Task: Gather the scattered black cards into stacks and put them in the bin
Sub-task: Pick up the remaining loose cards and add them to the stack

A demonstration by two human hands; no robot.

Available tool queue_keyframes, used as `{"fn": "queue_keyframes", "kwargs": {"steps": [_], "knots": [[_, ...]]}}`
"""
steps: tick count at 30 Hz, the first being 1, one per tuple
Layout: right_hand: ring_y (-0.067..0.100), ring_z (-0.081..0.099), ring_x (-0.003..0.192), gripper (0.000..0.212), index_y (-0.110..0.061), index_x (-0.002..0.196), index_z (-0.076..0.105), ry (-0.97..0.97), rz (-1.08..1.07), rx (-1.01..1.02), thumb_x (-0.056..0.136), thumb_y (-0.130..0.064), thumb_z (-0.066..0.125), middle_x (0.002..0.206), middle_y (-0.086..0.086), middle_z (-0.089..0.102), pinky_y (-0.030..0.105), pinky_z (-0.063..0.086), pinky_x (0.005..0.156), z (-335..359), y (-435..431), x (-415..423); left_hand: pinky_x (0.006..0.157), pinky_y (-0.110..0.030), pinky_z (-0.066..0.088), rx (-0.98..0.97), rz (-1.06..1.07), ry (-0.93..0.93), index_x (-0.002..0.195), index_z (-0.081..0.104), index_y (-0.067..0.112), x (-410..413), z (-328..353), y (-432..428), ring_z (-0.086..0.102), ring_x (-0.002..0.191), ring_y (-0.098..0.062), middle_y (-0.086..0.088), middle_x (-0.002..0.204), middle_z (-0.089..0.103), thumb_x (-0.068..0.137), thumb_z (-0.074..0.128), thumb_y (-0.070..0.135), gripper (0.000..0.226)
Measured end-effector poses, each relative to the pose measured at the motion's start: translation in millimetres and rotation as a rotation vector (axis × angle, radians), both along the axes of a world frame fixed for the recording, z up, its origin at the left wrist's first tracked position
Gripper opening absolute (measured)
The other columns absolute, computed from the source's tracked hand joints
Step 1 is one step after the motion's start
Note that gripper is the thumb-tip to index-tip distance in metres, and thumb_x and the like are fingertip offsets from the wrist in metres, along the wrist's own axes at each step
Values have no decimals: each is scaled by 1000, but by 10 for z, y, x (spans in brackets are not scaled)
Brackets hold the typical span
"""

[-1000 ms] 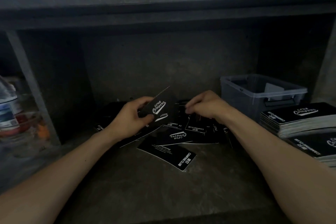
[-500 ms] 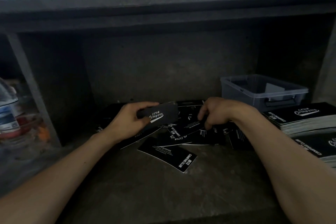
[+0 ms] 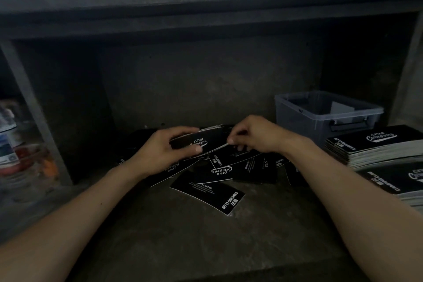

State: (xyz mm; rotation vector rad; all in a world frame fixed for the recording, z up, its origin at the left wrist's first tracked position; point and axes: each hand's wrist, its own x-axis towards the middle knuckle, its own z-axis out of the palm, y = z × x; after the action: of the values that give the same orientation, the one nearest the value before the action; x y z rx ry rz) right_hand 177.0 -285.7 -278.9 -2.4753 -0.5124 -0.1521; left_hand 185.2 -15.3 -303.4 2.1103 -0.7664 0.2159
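Several black cards with white "Camping Club" print lie scattered on the grey shelf floor, one [image 3: 207,192] nearest me. My left hand [image 3: 160,152] grips a small stack of cards [image 3: 206,139] above the pile, thumb on top. My right hand [image 3: 254,136] pinches a single card [image 3: 238,152] by its edge, just right of that stack and slightly below it. A translucent grey bin [image 3: 297,119] stands at the back right, with a pale object inside.
Two tall stacks of black cards [image 3: 375,146] sit at the right, in front of the bin. A plastic bottle [image 3: 6,144] and orange items stand behind a divider [image 3: 34,110] at the left. A dark shelf overhangs above.
My right hand rose from the pile with a card pinched and came up beside the stack. My left hand tilted its stack flatter and shifted right.
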Motion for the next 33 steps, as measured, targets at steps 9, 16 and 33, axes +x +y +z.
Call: {"fn": "queue_keyframes", "kwargs": {"steps": [9, 16, 33], "knots": [[10, 68, 58, 13, -17, 86, 72, -171, -43, 220, 91, -27, 67, 64, 4, 70, 17, 53, 59, 12, 31, 28, 93, -29, 56, -61, -23, -11, 116, 74, 26, 15, -29, -10, 71, 106, -11, 7, 111, 76, 93, 64, 37, 27], [7, 63, 89, 41, -27, 108, 70, 68, -119, -2, 71, -22, 85, 102, -7, 68, 18, 49, 78, 122, -193, 22, 91, -19, 55, -63, 20, -59, 110, 70, 33, 45, -35, 14, 70, 104, -4, 14, 108, 76, 92, 61, -9, 46], [5, 67, 70, 9, -20, 95, 76, -89, 7, 173, 89, -23, 69, 86, -4, 74, 22, 57, 59, 22, 0, 25, 82, -13, 54, -42, -5, -49, 113, 70, 24, -53, -42, -71, 71, 97, -3, 11, 105, 75, 73, 86, 29, 43]]}}
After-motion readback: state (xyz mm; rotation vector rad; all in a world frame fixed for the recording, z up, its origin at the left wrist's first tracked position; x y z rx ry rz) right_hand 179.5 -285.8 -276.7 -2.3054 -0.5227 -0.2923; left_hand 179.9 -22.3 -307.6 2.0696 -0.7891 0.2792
